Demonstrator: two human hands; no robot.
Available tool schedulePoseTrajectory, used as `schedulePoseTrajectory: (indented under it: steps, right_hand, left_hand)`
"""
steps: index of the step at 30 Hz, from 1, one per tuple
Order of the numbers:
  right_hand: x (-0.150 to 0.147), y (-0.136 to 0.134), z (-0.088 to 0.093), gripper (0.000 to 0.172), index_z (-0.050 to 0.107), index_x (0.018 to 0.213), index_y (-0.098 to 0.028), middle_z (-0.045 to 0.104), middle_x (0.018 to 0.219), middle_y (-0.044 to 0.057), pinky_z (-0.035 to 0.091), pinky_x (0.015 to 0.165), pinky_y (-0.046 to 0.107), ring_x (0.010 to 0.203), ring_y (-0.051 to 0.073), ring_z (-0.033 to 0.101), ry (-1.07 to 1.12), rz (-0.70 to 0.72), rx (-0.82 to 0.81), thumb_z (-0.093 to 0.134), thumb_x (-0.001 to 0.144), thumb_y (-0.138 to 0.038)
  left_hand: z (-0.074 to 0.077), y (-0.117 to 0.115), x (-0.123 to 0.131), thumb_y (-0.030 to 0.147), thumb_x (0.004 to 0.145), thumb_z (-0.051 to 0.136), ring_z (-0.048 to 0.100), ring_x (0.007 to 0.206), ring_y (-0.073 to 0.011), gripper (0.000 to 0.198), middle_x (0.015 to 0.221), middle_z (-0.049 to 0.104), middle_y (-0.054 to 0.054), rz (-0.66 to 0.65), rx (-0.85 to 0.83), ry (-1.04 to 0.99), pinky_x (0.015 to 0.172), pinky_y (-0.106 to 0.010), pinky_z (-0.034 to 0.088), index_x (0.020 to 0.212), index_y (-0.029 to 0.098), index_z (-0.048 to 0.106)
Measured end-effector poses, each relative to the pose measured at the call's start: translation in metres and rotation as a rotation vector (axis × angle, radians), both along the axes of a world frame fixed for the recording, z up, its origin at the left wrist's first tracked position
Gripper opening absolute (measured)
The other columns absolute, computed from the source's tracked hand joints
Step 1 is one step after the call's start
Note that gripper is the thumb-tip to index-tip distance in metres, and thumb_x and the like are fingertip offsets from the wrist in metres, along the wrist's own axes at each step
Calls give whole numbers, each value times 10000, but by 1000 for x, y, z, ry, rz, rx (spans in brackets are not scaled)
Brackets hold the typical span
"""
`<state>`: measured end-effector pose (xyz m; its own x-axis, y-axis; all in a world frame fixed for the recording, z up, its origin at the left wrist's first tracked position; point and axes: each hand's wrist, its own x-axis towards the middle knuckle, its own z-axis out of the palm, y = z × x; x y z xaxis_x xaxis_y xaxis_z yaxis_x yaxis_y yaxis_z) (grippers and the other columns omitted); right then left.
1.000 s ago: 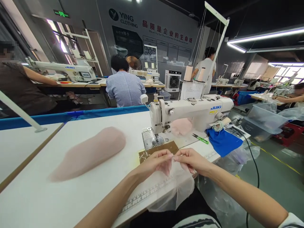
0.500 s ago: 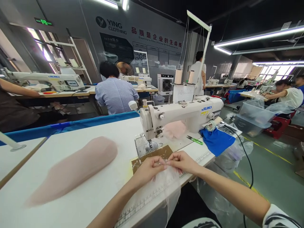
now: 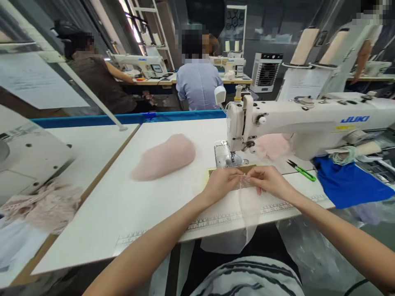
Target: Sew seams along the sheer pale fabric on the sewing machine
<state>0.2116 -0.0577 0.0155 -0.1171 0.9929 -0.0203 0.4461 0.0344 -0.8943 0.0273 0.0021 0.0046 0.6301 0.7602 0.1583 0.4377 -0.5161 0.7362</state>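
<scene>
My left hand [image 3: 222, 183] and my right hand [image 3: 270, 180] meet in front of the sewing machine [image 3: 296, 119], fingertips almost touching. Both are closed in a pinch on a piece of sheer pale pink fabric [image 3: 249, 209], which hangs down over the table's front edge toward my lap. Behind the fingers lies a brown plate [image 3: 247, 168] beside the needle area, partly covered by my hands. The presser foot [image 3: 233, 156] is just beyond them; the fabric is apart from it. Left of my hands, a dusty pink fabric piece [image 3: 168, 158] lies flat on the white table [image 3: 148, 205].
Green-handled thread snips [image 3: 301, 170] and a blue cloth [image 3: 348, 183] lie to the right. Pink fabric [image 3: 273, 146] sits under the machine arm. Ruffled fabric [image 3: 52, 203] rests by another machine at left. Two co-workers [image 3: 199, 78] sit ahead at their machines.
The view has swung left and down, bringing the neighbouring machine and ruffled fabric into sight. My hands keep their pinch on the sheer fabric in front of the machine.
</scene>
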Motion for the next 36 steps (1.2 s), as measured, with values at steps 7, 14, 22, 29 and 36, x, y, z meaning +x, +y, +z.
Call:
schedulePoseTrajectory:
  steps: [7,14,22,29,36]
  right_hand:
    - [1,35,4,163,596,793,-189,627,650,-3,471,480,244,551,149,620,-13,116,-43,617,807,-350]
    - [2,55,-6,133,600,802,-209,576,557,-47,425,476,229,492,116,554,-242,171,239,537,872,-303]
    - [4,52,-23,116,558,1017,-206,547,592,-74,391,418,172,411,51,482,-285,188,484,516,915,-241]
    - [3,49,-25,119,549,1032,-196,565,595,-59,418,435,173,450,64,521,-340,196,579,519,917,-187]
    - [1,47,-26,108,540,1019,-197,568,603,-52,440,452,176,480,73,540,-302,192,564,532,913,-178]
  left_hand:
    - [5,10,-2,191,861,566,532,556,-108,170,642,651,42,132,112,59,565,-219,361,938,229,713]
    - [-13,26,-7,177,861,579,568,519,-84,159,654,676,52,135,294,76,516,-189,386,948,234,699]
    - [-33,30,-12,255,964,430,541,441,-73,234,587,659,41,68,599,28,470,-205,421,936,201,656]
    - [-29,30,-12,215,943,490,571,471,-75,147,680,706,45,52,601,-39,488,-215,457,944,182,633]
    - [-30,30,-11,209,944,485,583,469,-70,154,706,718,50,63,653,-56,482,-219,473,918,186,634]
